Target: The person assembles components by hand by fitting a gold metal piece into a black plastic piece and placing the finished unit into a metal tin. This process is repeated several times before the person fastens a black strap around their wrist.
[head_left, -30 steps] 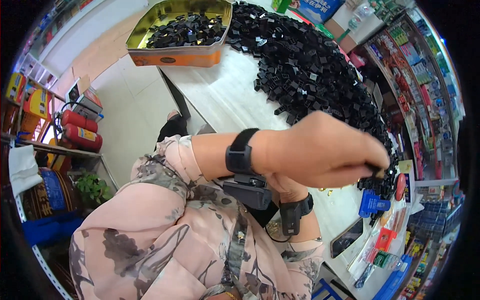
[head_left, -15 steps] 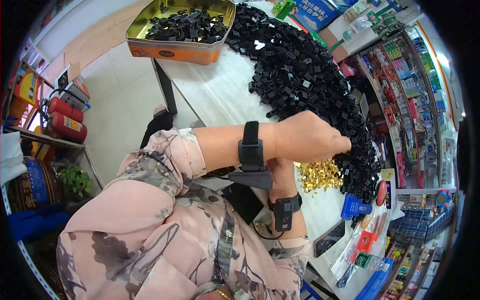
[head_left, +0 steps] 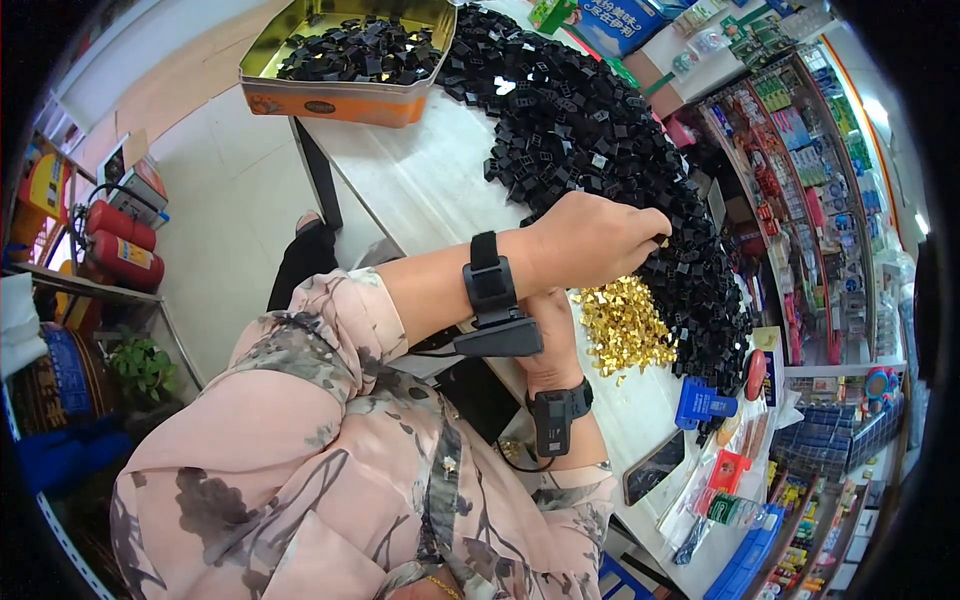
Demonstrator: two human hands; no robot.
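My left hand (head_left: 598, 238) reaches across from the left, its fingers pinched together over the edge of a heap of small black plastic pieces (head_left: 570, 130). A tiny gold glint shows at the fingertips, but whatever they hold is too small to name. Beneath the left wrist is my right hand (head_left: 549, 322); its fingers are hidden behind the left arm. Just right of it, a pile of small shiny gold pieces (head_left: 625, 330) lies on the white table (head_left: 400, 165). Both wrists wear black strapped devices.
An orange tin (head_left: 335, 103) holding more black pieces stands at the table's far left. Toward the near right lie a blue clip-like object (head_left: 704, 402), a phone (head_left: 655, 466) and a clear bottle (head_left: 733, 508). Stocked shelves (head_left: 800, 200) line the right; red fire extinguishers (head_left: 125, 258) stand left.
My left hand has shifted slightly left and up, its fingertips drawn back from the black heap. More of the gold pile shows. The whole view has shifted a little.
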